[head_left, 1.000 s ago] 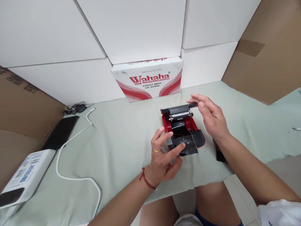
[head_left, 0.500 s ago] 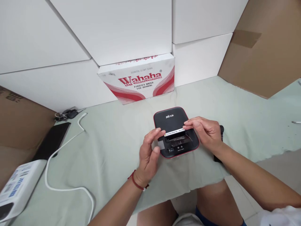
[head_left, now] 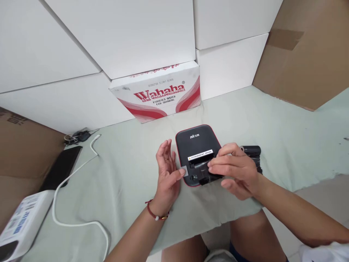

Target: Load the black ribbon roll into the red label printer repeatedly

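Observation:
A black, red-edged device (head_left: 195, 143), like a small printer, lies on the cloth with its lid down. From the slot below its white label strip (head_left: 200, 155), thin black film (head_left: 205, 173) comes out over the front part. My left hand (head_left: 167, 178) is open at the device's left side, its thumb on the small grey tab (head_left: 185, 171) and its fingers raised along the edge. My right hand (head_left: 236, 171) rests fingertips on the film, with the thumb apart from them. It covers the device's right front corner.
A black roll (head_left: 252, 150) with loose film lies right of the device. Behind stands a Wahaha carton (head_left: 160, 94). A white cable (head_left: 56, 196), keys (head_left: 79, 136), a black flat object (head_left: 61, 169) and a white box-shaped device (head_left: 24, 218) are at left; brown cardboard (head_left: 305, 62) stands at right.
The raised lid has been shut. The film went from inside the slot to lying out over the front. My right hand moved from the lid to the film; my left thumb came onto the grey tab.

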Tool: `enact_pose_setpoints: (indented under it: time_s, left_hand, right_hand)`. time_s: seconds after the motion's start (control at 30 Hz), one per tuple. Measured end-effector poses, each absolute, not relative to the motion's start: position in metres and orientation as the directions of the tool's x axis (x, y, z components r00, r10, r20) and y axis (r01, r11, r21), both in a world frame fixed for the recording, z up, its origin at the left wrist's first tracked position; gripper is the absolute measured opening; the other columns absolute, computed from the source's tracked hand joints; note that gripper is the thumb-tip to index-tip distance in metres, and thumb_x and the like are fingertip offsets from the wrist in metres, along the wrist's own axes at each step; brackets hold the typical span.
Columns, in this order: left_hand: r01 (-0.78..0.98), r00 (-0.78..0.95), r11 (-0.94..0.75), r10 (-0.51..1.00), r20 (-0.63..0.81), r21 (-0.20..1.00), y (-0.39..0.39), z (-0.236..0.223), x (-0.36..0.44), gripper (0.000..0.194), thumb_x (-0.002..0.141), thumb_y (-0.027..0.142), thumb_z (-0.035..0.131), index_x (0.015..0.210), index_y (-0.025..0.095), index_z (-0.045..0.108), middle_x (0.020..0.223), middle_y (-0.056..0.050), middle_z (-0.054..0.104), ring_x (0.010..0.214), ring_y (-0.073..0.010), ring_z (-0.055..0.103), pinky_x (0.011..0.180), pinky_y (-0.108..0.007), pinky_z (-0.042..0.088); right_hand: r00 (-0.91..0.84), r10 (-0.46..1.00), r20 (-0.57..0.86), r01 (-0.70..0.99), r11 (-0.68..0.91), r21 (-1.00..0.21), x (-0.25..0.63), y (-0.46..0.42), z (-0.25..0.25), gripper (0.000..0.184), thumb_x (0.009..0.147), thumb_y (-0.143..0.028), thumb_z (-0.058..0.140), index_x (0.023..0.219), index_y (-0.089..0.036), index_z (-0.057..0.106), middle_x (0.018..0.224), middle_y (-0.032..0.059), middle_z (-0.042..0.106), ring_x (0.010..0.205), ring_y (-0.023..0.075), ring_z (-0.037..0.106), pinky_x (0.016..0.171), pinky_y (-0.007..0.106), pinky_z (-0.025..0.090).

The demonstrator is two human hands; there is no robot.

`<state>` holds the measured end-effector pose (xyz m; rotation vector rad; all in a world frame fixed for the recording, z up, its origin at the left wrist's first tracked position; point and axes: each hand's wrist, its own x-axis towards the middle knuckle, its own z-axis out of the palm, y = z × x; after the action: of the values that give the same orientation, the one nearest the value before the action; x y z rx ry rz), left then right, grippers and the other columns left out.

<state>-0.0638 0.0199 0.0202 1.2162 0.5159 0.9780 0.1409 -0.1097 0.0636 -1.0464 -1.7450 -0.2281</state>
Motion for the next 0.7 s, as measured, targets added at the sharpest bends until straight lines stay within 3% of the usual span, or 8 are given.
enact_pose_setpoints:
  time_s: [0.17, 0.33, 0.43, 0.5, 0.57, 0.63, 0.7]
  left_hand:
    - [-0.302, 0.643, 0.252, 0.766, 0.002, 0.919, 0.019, 0.025, -0.062, 0.101, 0.082, 0.041, 0.089, 0.166, 0.059, 0.036, 0.186, 0.007, 0.030, 0.178, -0.0306, 0.016, 0.145, -0.053, 0.017]
    - [-0.266, 0.675, 0.257, 0.738, -0.011, 0.929, 0.019, 0.022, -0.062, 0.112, 0.082, 0.047, 0.090, 0.171, 0.059, 0.024, 0.190, 0.007, 0.017, 0.178, -0.0321, 0.012, 0.144, -0.054, 0.022]
    - [-0.272, 0.672, 0.234, 0.740, 0.010, 0.933, 0.019, 0.018, -0.061, 0.108, 0.083, 0.052, 0.089, 0.172, 0.055, 0.026, 0.190, 0.005, 0.017, 0.178, -0.0330, 0.013, 0.143, -0.055, 0.022]
    - [-0.292, 0.671, 0.214, 0.740, 0.040, 0.932, 0.019, 0.016, -0.059, 0.100, 0.085, 0.051, 0.087, 0.170, 0.050, 0.034, 0.189, 0.002, 0.022, 0.177, -0.0342, 0.018, 0.143, -0.054, 0.025]
    - [-0.319, 0.663, 0.196, 0.746, 0.071, 0.927, 0.019, 0.014, -0.057, 0.092, 0.086, 0.049, 0.085, 0.167, 0.045, 0.041, 0.187, 0.000, 0.030, 0.174, -0.0350, 0.025, 0.141, -0.054, 0.030]
    - [-0.337, 0.657, 0.183, 0.748, 0.091, 0.924, 0.019, 0.013, -0.056, 0.088, 0.087, 0.047, 0.084, 0.165, 0.042, 0.044, 0.184, -0.002, 0.036, 0.172, -0.0352, 0.030, 0.139, -0.053, 0.033]
    - [-0.343, 0.657, 0.173, 0.747, 0.105, 0.923, 0.019, 0.011, -0.055, 0.088, 0.086, 0.046, 0.084, 0.164, 0.040, 0.044, 0.182, -0.003, 0.038, 0.172, -0.0349, 0.031, 0.140, -0.054, 0.033]
  right_hand:
    - [-0.102, 0.511, 0.853, 0.757, 0.597, -0.267, 0.137, -0.109, 0.062, 0.038, 0.114, -0.041, 0.050, 0.098, -0.018, 0.075, 0.094, 0.0090, 0.084, 0.086, 0.0231, 0.064, 0.077, 0.041, 0.055]
    - [-0.149, 0.494, 0.857, 0.719, 0.649, -0.249, 0.138, -0.110, 0.064, 0.033, 0.112, -0.036, 0.055, 0.098, -0.014, 0.075, 0.092, 0.0136, 0.084, 0.085, 0.0227, 0.069, 0.078, 0.038, 0.060]
    - [-0.158, 0.573, 0.804, 0.657, 0.669, -0.348, 0.143, -0.107, 0.081, 0.030, 0.114, -0.031, 0.053, 0.096, -0.016, 0.073, 0.088, 0.0099, 0.082, 0.081, 0.0186, 0.073, 0.079, 0.034, 0.060]
    - [-0.114, 0.718, 0.687, 0.666, 0.568, -0.483, 0.147, -0.099, 0.102, 0.028, 0.114, -0.029, 0.054, 0.097, -0.018, 0.073, 0.088, 0.0062, 0.081, 0.078, 0.0155, 0.074, 0.076, 0.030, 0.058]
    - [-0.064, 0.880, 0.470, 0.766, 0.345, -0.543, 0.149, -0.084, 0.125, 0.025, 0.113, -0.027, 0.055, 0.100, -0.019, 0.075, 0.093, 0.0049, 0.082, 0.080, 0.0153, 0.075, 0.076, 0.029, 0.056]
    - [-0.030, 0.987, 0.160, 0.901, 0.096, -0.423, 0.146, -0.062, 0.145, 0.023, 0.110, -0.024, 0.056, 0.107, -0.019, 0.078, 0.099, 0.0063, 0.084, 0.086, 0.0195, 0.077, 0.077, 0.031, 0.055]
    - [0.021, 0.989, -0.149, 0.982, -0.049, -0.184, 0.138, -0.038, 0.156, 0.025, 0.106, -0.018, 0.057, 0.113, -0.019, 0.080, 0.107, 0.0101, 0.085, 0.096, 0.0264, 0.080, 0.079, 0.034, 0.055]
